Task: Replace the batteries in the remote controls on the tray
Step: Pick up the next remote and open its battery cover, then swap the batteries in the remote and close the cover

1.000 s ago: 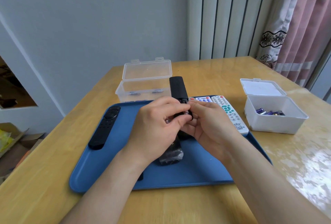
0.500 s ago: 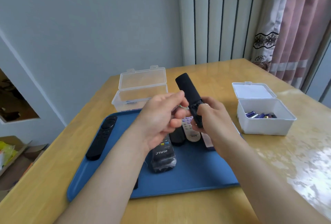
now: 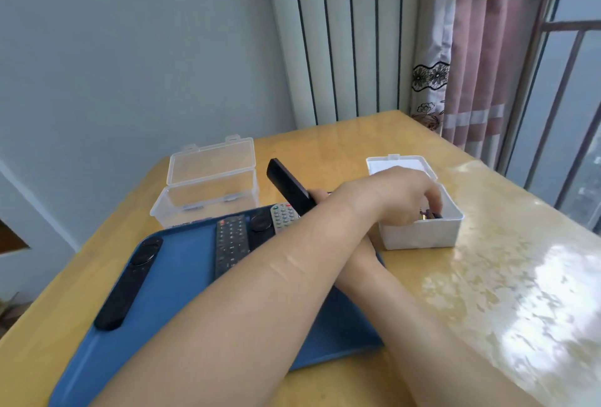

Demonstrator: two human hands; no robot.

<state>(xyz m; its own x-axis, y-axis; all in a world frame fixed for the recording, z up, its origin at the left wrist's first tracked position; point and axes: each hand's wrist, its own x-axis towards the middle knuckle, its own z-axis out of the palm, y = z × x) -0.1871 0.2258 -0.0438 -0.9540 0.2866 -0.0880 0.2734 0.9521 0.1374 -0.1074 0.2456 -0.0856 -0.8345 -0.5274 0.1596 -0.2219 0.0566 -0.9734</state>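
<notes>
White plastic box (image 3: 419,237), far right, now takes the left hand (image 3: 400,192), moved off the slim black remote (image 3: 289,187), its pinch among the small batteries (image 3: 429,214) untellable, while the right hand (image 3: 320,194) clamps that remote above the blue tray (image 3: 175,263): swap probably midway.

Grey wall (image 3: 130,48); ribbed panel (image 3: 341,32); pink curtain (image 3: 481,65); barred window (image 3: 572,97); sunlit wooden table (image 3: 487,292).

Nothing can be read. Key markings on the dark grey remote (image 3: 230,244) and pale grey remote (image 3: 283,217), left of the left grip (image 3: 401,198), are blurred.
</notes>
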